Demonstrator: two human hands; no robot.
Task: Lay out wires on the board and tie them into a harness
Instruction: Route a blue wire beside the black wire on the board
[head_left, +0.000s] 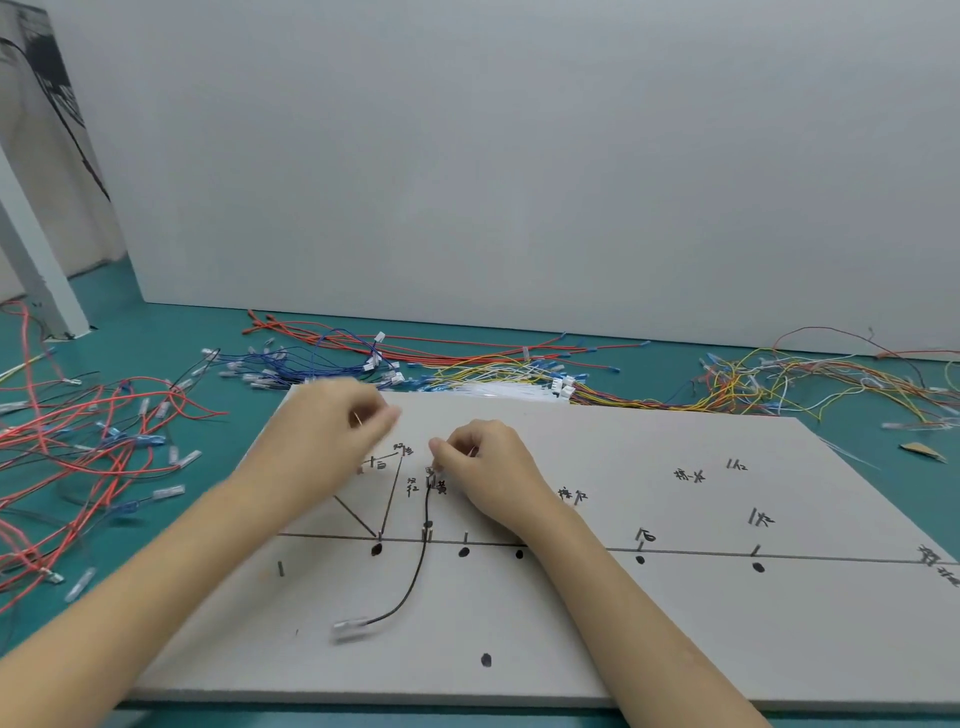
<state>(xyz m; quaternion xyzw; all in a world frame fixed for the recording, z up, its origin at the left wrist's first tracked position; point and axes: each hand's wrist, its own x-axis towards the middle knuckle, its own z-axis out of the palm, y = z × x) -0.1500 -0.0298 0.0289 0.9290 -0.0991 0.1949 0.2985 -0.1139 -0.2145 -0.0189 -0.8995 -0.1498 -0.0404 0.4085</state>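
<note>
**First dark wire goes onto the marked board**

Nearest the camera, at the bottom of the frame, lies the front edge of the pale board (623, 649), and just above it the loose end of a dark wire (415, 577) with a clear plug (349, 630) resting on the board, lower centre. From there the wire climbs past a short pin on the long drawn line to another pin near the middle, beside handwritten labels. The drawn lines and pins look like a routing guide, so the wire seems to follow its marked path.

At that upper end the right hand (485, 467) has its fingers curled, thumb and forefinger pinching small at the wire's top end, apparently seating it at the pin. The left hand (332, 436) hovers just to the left, blurred, fingers curled with what looks like a thin pale strand between them; whether that is a tie or another wire I cannot tell.

Only this one wire is on the board, so the layout looks barely begun and no tying is visible.

Beyond the board, on the green table (156, 332), supplies wait within reach: red and black wires (78, 441) at the left, blue wires (311, 358) top centre, yellow and orange wires (779, 379) at the upper right.
</note>
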